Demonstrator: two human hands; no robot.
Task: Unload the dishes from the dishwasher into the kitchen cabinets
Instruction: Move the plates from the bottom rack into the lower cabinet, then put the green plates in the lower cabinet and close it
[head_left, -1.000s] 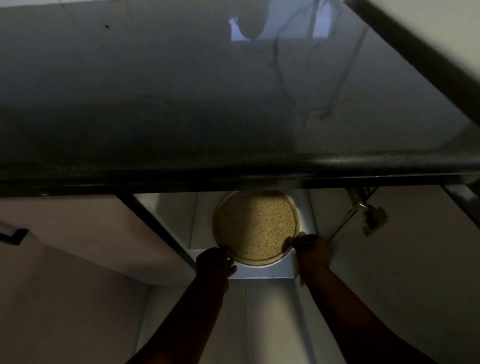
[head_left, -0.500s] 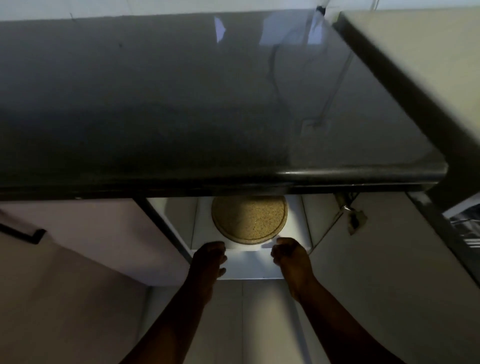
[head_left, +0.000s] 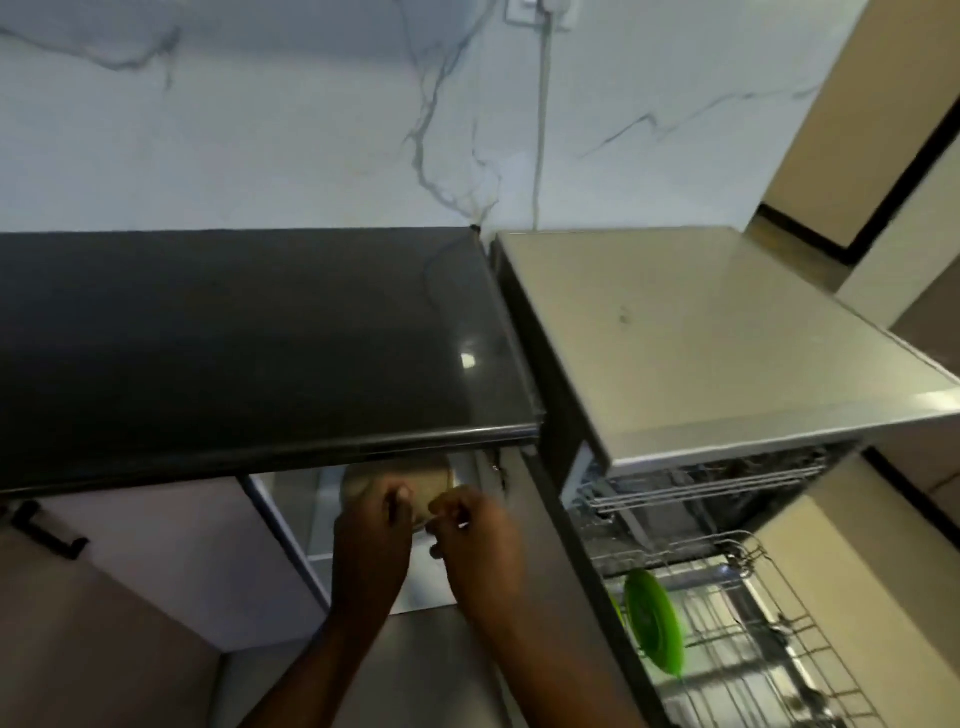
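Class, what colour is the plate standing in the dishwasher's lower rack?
Bright green. The plate stands on edge in the rack, seen in the head view.

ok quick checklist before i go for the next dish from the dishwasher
1. Plate is inside the cabinet, under the counter: ok.
2. Plate sits flat and stable: cannot tell, both hands cover most of it.
3. Left hand is free: cannot tell, it lies over the plate.
4. Right hand is free: cannot tell, its fingers are curled and blurred.
5. Dishwasher rack is pulled out and in reach: ok.
6. A dish is left to take: ok, a green plate stands upright in the rack.
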